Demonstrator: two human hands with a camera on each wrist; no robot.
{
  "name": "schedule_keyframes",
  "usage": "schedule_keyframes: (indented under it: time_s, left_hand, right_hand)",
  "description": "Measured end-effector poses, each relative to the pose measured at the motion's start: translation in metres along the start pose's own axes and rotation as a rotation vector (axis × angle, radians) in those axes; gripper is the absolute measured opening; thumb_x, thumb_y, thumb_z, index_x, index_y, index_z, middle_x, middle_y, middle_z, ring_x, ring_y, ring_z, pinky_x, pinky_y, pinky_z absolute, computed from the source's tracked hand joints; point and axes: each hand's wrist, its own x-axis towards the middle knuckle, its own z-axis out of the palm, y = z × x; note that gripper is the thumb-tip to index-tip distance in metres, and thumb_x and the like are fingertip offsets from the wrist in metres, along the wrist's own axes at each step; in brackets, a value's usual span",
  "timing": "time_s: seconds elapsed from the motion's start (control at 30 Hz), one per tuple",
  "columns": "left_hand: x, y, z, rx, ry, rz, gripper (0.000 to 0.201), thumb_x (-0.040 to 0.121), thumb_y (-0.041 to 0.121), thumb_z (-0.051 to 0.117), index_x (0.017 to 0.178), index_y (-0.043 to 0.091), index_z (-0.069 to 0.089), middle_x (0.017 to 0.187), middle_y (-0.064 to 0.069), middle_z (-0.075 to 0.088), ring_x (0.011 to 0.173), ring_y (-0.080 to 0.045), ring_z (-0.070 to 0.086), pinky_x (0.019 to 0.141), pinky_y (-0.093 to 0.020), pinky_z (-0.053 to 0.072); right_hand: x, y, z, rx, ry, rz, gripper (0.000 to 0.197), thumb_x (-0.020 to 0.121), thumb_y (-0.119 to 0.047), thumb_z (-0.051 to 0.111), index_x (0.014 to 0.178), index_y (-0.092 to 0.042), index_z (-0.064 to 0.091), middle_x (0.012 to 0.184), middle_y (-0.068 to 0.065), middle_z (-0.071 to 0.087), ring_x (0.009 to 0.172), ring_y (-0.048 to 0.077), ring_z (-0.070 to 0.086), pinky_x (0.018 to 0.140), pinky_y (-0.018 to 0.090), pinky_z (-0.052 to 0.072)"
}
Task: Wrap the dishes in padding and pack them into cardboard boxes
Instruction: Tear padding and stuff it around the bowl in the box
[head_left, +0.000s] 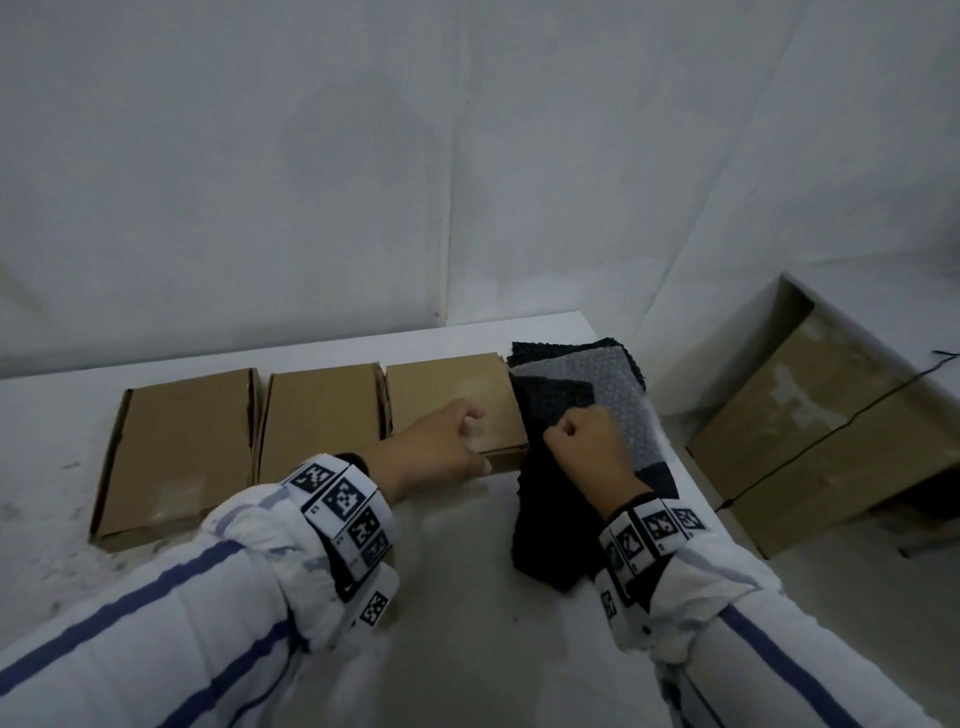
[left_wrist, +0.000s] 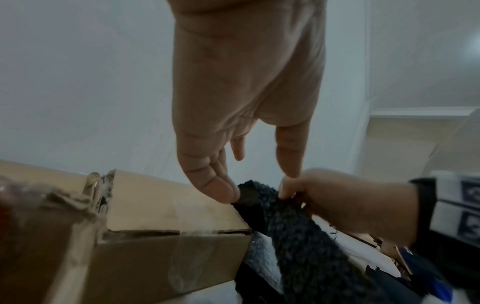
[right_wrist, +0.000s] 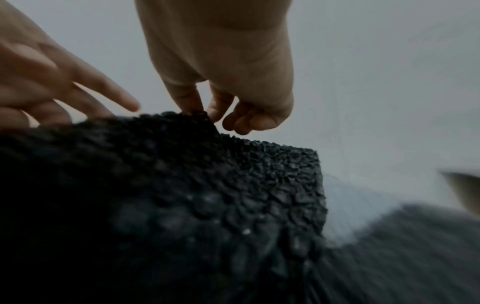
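In the head view, your right hand (head_left: 589, 447) pinches the top black bubble-wrap sheet (head_left: 545, 415) off the stack of black and grey padding sheets (head_left: 618, 389) at the right edge of the white table (head_left: 467, 597); your left hand (head_left: 441, 447) reaches over the nearest of three flat brown cardboard boxes (head_left: 447, 395). No dishes are visible. In the left wrist view, the left fingertips (left_wrist: 228, 193) touch the sheet's corner with fingers relaxed, gripping nothing. A one-handed pull may drag lower sheets off the table edge. In the right wrist view, the right thumb and forefinger (right_wrist: 189, 100) nip only the sheet's rim; so shallow a pinch may slip, or two clinging sheets may lift together.
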Motion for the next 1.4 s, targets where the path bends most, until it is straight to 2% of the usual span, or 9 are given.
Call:
schedule_keyframes:
  time_s: [0.07,0.17,0.33,0.6,0.77,0.93,1.17,1.27,1.4]
  left_hand:
    - [-0.008,0.006,-0.003,0.012,-0.005,0.122,0.081,0.081,0.017,0.073,0.146,0.022,0.025,0.146,0.003,0.034,0.129,-0.013,0.04,0.09,-0.013,0.033]
    - [-0.018,0.01,-0.008,-0.149,-0.05,0.27,0.061,0.078,0.006,0.075,0.122,0.031,0.041,0.118,0.015,0.052,0.108,-0.003,0.052,0.081,0.0,0.039]
    - [-0.036,-0.011,-0.03,-0.452,0.09,0.185,0.029,0.081,0.015,0.067,0.107,0.026,0.061,0.112,-0.01,0.067,0.108,-0.026,0.062,0.098,-0.041,0.048]
    - [-0.077,-0.061,-0.086,-0.973,0.083,0.105,0.025,0.091,0.003,0.054,0.116,0.003,0.059,0.106,-0.015,0.067,0.096,-0.025,0.066,0.078,-0.034,0.057]
    - [-0.098,-0.108,-0.108,-0.542,0.183,-0.063,0.042,0.085,0.0,0.062,0.122,0.015,0.049,0.112,-0.015,0.062,0.085,-0.027,0.062,0.055,-0.026,0.05]
    - [-0.117,-0.135,-0.112,-0.095,0.03,-0.024,0.034,0.077,-0.005,0.063,0.099,0.017,0.05,0.083,-0.009,0.056,0.061,-0.013,0.048,0.045,-0.022,0.036]
    - [-0.12,-0.134,-0.102,0.552,-0.302,0.081,0.025,0.093,0.034,0.055,0.109,0.018,0.066,0.108,-0.001,0.056,0.098,-0.018,0.053,0.085,-0.032,0.044]
    - [-0.12,-0.135,-0.101,0.771,-0.298,0.166,0.029,0.097,0.023,0.048,0.121,0.017,0.063,0.114,-0.005,0.053,0.101,-0.021,0.052,0.085,-0.031,0.044]
    - [-0.118,-0.138,-0.095,0.892,-0.255,0.252,0.032,0.096,0.02,0.048,0.127,0.023,0.059,0.117,-0.005,0.049,0.098,-0.022,0.052,0.081,-0.03,0.046]
  right_hand:
    - [-0.009,-0.028,-0.011,0.016,-0.024,-0.113,0.028,0.082,-0.022,0.058,0.058,-0.021,0.043,0.078,0.001,0.046,0.076,0.02,0.049,0.069,0.029,0.036]
    - [-0.02,-0.071,-0.019,0.305,-0.191,-0.252,0.024,0.085,-0.012,0.058,0.065,-0.021,0.048,0.068,-0.003,0.048,0.069,0.013,0.047,0.063,0.027,0.035]
    - [-0.035,-0.117,-0.017,0.557,-0.219,-0.368,0.012,0.075,-0.024,0.061,0.07,-0.028,0.051,0.089,0.003,0.056,0.083,0.016,0.053,0.077,0.027,0.041]
    - [-0.057,-0.159,0.021,0.634,-0.65,-0.331,0.03,0.084,0.003,0.062,0.09,-0.023,0.046,0.096,0.002,0.056,0.089,0.017,0.054,0.081,0.037,0.048]
    - [-0.079,-0.181,0.053,0.086,-0.488,-0.461,0.048,0.084,-0.011,0.065,0.126,-0.019,0.045,0.117,0.008,0.06,0.106,0.024,0.058,0.082,0.03,0.049]
    - [-0.109,-0.181,0.081,-0.291,-0.592,-0.746,0.025,0.085,-0.009,0.059,0.11,-0.006,0.061,0.109,0.012,0.064,0.1,0.027,0.059,0.071,0.02,0.034]
    - [-0.123,-0.178,0.106,-0.544,-0.867,-0.695,0.031,0.092,-0.013,0.05,0.121,-0.009,0.06,0.124,0.01,0.058,0.112,0.027,0.053,0.1,0.029,0.041]
    - [-0.117,-0.18,0.087,-0.473,-0.993,-0.62,0.037,0.089,-0.012,0.053,0.127,-0.013,0.057,0.136,0.004,0.042,0.12,0.022,0.043,0.094,0.023,0.034]
    - [-0.111,-0.174,0.084,-0.606,-1.001,-0.635,0.036,0.09,-0.012,0.052,0.124,-0.021,0.057,0.124,0.003,0.059,0.11,0.024,0.055,0.101,0.04,0.044]
